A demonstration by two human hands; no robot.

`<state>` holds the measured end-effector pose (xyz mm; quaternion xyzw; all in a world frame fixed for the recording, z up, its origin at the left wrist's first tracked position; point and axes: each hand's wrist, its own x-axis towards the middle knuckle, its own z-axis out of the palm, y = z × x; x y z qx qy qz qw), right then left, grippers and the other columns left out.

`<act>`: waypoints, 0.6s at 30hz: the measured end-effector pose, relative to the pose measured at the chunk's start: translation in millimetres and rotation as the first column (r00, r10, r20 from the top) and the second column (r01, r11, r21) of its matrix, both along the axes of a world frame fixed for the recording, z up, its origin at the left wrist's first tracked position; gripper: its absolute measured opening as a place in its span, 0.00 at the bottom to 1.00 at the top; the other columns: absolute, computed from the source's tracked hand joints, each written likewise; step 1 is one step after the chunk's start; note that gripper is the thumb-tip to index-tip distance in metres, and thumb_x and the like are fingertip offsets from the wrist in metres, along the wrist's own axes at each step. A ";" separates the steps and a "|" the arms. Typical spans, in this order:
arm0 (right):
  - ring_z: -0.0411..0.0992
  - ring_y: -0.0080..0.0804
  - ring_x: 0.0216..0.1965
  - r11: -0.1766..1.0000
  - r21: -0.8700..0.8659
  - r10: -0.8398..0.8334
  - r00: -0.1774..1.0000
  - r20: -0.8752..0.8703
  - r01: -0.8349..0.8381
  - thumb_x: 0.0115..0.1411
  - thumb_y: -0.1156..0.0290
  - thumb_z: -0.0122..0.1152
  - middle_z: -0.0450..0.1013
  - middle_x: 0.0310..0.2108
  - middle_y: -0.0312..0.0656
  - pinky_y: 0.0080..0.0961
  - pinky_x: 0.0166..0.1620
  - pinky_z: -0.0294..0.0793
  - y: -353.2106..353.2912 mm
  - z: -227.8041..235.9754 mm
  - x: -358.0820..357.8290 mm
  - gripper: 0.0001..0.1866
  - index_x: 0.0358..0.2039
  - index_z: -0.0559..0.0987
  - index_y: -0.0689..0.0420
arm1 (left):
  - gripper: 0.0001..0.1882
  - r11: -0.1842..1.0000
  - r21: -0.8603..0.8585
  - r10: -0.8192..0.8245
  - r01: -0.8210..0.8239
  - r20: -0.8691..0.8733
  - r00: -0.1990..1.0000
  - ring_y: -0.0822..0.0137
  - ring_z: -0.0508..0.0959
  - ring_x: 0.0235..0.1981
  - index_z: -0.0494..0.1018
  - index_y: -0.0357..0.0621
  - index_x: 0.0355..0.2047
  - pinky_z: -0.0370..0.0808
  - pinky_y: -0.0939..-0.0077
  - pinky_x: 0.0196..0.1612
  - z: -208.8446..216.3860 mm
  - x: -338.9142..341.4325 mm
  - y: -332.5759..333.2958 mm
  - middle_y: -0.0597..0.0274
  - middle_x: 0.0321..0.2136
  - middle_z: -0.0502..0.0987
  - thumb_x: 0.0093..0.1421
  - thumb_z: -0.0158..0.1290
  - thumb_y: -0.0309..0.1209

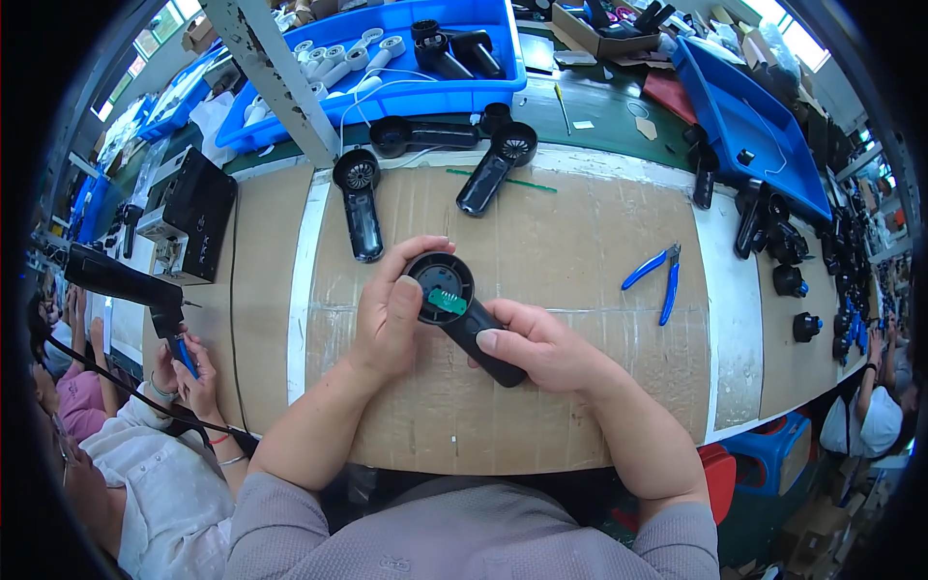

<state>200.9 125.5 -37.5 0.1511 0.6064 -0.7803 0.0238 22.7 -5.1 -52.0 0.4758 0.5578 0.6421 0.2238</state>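
Both my hands are closed on one black hair-dryer-like housing point(495, 352), held tilted over the cardboard-covered bench. Its open round head faces up, and a small green circuit board point(447, 301) shows inside. My left hand point(391, 314) wraps the head's left side, with the thumb at the rim near the board. My right hand point(536, 346) grips the handle, thumb on top. Beyond my hands lie similar black housings, one upright on the left point(362, 208) and one slanting point(495, 170). Blue-handled cutters point(665, 280) rest open to the right.
A blue bin point(425, 94) with white and black housings stands at the back, beside a metal post point(280, 82). Another blue tray point(749, 126) is at the back right. At left, a co-worker's hands point(189, 379) are near a black power driver point(121, 275) and a black box point(193, 215).
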 end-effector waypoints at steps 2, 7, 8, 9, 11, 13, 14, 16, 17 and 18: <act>0.72 0.21 0.33 0.999 -0.041 -0.013 1.000 0.012 0.013 0.70 0.66 0.54 0.78 0.35 0.38 0.14 0.37 0.69 0.8 0.7 -0.5 0.14 0.51 0.76 0.59 | 0.27 0.999 -0.049 0.010 -0.010 0.003 1.000 0.60 0.77 0.49 0.68 0.40 0.61 0.72 0.68 0.55 1.3 -0.1 -1.3 0.51 0.51 0.76 0.75 0.40 0.49; 0.73 0.22 0.32 0.987 -0.153 -0.051 0.998 0.040 0.056 0.70 0.66 0.52 0.78 0.34 0.39 0.15 0.36 0.70 1.2 1.7 -0.8 0.14 0.51 0.76 0.60 | 0.29 0.981 -0.192 0.039 -0.038 0.001 0.999 0.61 0.77 0.48 0.70 0.39 0.59 0.73 0.69 0.53 3.6 0.4 -3.2 0.52 0.49 0.77 0.75 0.38 0.51; 0.73 0.22 0.31 0.987 -0.148 -0.052 0.998 0.030 0.056 0.70 0.66 0.52 0.78 0.33 0.40 0.15 0.35 0.70 1.0 1.4 -0.8 0.15 0.50 0.76 0.60 | 0.29 0.980 -0.195 0.040 -0.040 -0.006 0.999 0.61 0.77 0.47 0.70 0.39 0.59 0.73 0.70 0.53 4.0 1.1 -2.9 0.52 0.48 0.78 0.75 0.37 0.51; 0.73 0.23 0.30 0.988 -0.143 -0.053 0.998 0.021 0.056 0.69 0.65 0.52 0.78 0.33 0.41 0.14 0.33 0.70 0.9 1.0 -0.8 0.15 0.50 0.76 0.61 | 0.29 0.980 -0.197 0.041 -0.043 -0.013 0.999 0.61 0.78 0.47 0.70 0.39 0.59 0.73 0.70 0.53 4.3 1.7 -2.4 0.53 0.48 0.78 0.76 0.37 0.52; 0.73 0.23 0.29 0.989 -0.137 -0.053 0.999 0.012 0.054 0.69 0.65 0.51 0.78 0.33 0.41 0.14 0.32 0.70 2.0 -0.7 -0.8 0.15 0.50 0.76 0.61 | 0.30 0.979 -0.198 0.044 -0.047 -0.019 0.999 0.61 0.78 0.47 0.70 0.39 0.59 0.73 0.70 0.53 2.8 2.1 -1.5 0.53 0.47 0.78 0.76 0.36 0.52; 0.73 0.23 0.26 0.949 -0.312 -0.042 0.999 0.019 0.046 0.69 0.65 0.51 0.78 0.31 0.42 0.15 0.28 0.70 7.0 -5.7 0.4 0.15 0.48 0.76 0.61 | 0.30 0.992 -0.119 0.052 -0.049 0.026 0.998 0.62 0.77 0.45 0.70 0.39 0.59 0.73 0.70 0.52 -4.3 1.6 0.5 0.53 0.47 0.78 0.76 0.35 0.53; 0.72 0.23 0.25 0.917 -0.396 -0.036 0.999 0.022 0.042 0.69 0.64 0.51 0.78 0.31 0.43 0.15 0.27 0.69 9.6 -8.2 1.3 0.15 0.48 0.76 0.61 | 0.31 0.996 -0.078 0.055 -0.051 0.048 0.997 0.62 0.77 0.45 0.70 0.39 0.59 0.73 0.70 0.52 -7.3 1.7 1.6 0.53 0.47 0.78 0.76 0.35 0.53; 0.72 0.24 0.23 0.878 -0.477 -0.028 0.999 0.021 0.035 0.68 0.64 0.50 0.78 0.30 0.43 0.15 0.25 0.69 12.4 -11.1 2.1 0.15 0.47 0.76 0.61 | 0.31 0.998 -0.037 0.058 -0.055 0.067 0.996 0.62 0.77 0.44 0.70 0.39 0.59 0.73 0.71 0.52 -7.2 3.6 3.7 0.53 0.47 0.78 0.76 0.34 0.53; 0.72 0.24 0.22 0.832 -0.555 0.008 1.000 0.006 -0.003 0.69 0.64 0.50 0.78 0.30 0.44 0.15 0.24 0.69 13.3 -12.1 2.4 0.15 0.47 0.76 0.61 | 0.31 0.998 0.010 0.060 -0.060 0.054 0.997 0.62 0.77 0.44 0.70 0.39 0.59 0.73 0.71 0.52 -5.4 6.1 5.5 0.53 0.47 0.77 0.76 0.34 0.53; 0.72 0.24 0.21 0.776 -0.629 0.042 0.999 -0.012 -0.041 0.69 0.64 0.50 0.78 0.30 0.44 0.15 0.23 0.69 13.9 -12.9 2.5 0.15 0.47 0.76 0.61 | 0.30 0.996 0.057 0.062 -0.065 0.042 0.997 0.62 0.77 0.44 0.70 0.39 0.59 0.73 0.71 0.52 -3.6 8.7 7.2 0.53 0.47 0.77 0.76 0.34 0.52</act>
